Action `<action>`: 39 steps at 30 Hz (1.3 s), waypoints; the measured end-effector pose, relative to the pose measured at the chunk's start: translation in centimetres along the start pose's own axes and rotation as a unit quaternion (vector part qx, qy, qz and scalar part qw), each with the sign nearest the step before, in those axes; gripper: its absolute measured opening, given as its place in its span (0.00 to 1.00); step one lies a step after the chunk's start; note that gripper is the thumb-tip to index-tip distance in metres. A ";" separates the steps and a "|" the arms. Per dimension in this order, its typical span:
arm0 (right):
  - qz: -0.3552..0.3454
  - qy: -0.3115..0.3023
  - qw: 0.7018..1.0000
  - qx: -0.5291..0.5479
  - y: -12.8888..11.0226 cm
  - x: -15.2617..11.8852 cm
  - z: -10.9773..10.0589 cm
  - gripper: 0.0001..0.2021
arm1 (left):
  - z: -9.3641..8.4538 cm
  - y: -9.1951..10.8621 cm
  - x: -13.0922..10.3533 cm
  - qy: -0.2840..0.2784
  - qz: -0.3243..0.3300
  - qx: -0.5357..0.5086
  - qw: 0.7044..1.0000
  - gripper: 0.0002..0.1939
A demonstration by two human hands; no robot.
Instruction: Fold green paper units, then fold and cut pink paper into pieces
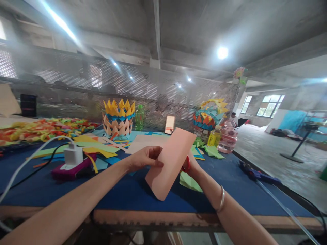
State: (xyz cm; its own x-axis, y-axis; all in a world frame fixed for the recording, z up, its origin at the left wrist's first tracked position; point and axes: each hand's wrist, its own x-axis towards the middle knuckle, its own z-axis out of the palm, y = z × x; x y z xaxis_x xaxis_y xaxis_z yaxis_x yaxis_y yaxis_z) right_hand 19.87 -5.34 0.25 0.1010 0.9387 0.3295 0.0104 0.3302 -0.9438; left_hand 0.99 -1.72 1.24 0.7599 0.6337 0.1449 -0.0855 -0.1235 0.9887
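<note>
A pale pink sheet of paper (172, 160), long and tilted, is held up above the blue tabletop. My left hand (148, 158) grips its left edge, thumb on the front face. Behind the sheet's right side is my right hand (192, 165), its fingers mostly hidden by the paper; red scissor handles (187, 164) show beside it, and their blades are out of sight. A piece of light green paper (190, 182) lies under the right wrist. Another pale sheet (145, 142) rests flat on the table behind the hands.
Two folded-paper baskets (119, 119) (208, 117) stand at the back. Bottles (227, 137) are at the right. A glue gun (259, 174) lies near the right edge. A purple power strip (73, 170) with cables sits left, before coloured strips (99, 149) and a pile of paper pieces (51, 129).
</note>
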 end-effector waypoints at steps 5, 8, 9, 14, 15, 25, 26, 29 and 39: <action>0.024 -0.012 0.999 0.023 -0.4 0.1 0.2 0.19 | -1.1 1.2 0.4 0.148 0.144 0.065 0.976 0.12; 0.066 -0.010 0.997 0.027 -0.3 0.2 0.2 0.19 | -1.7 1.5 0.7 0.232 0.227 0.109 0.940 0.10; 0.081 -0.009 0.996 0.033 -0.2 0.3 0.1 0.20 | -1.7 1.5 0.7 0.255 0.243 0.133 0.926 0.09; 0.156 -0.043 0.985 0.069 0.9 0.6 -0.3 0.22 | -1.0 0.9 0.0 0.330 0.328 0.348 0.814 0.07; 0.161 -0.051 0.983 0.072 1.0 0.6 -0.4 0.22 | -0.9 0.8 -0.2 0.326 0.343 0.389 0.791 0.07; 0.152 -0.093 0.980 0.094 0.2 0.5 -0.5 0.21 | -1.0 0.6 -0.4 0.309 0.461 0.480 0.679 0.08; 0.148 -0.091 0.980 0.092 0.3 0.5 -0.5 0.22 | -1.1 0.5 -0.3 0.312 0.464 0.473 0.680 0.08; 0.141 -0.082 0.983 0.083 0.8 0.5 -0.3 0.25 | -1.1 0.4 -0.1 0.329 0.466 0.454 0.684 0.09; 0.095 -0.058 0.990 0.086 1.4 0.7 -0.3 0.21 | -1.5 -0.2 0.6 0.368 0.343 0.354 0.788 0.16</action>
State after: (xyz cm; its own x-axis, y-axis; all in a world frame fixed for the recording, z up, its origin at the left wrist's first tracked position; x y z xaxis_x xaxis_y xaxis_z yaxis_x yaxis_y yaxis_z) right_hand 20.27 -4.23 -0.80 -0.0299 0.9872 0.1567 -0.1675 0.1496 -0.9745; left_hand 0.46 -0.14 1.22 0.0901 0.4707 0.8777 0.2654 -0.8607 0.4344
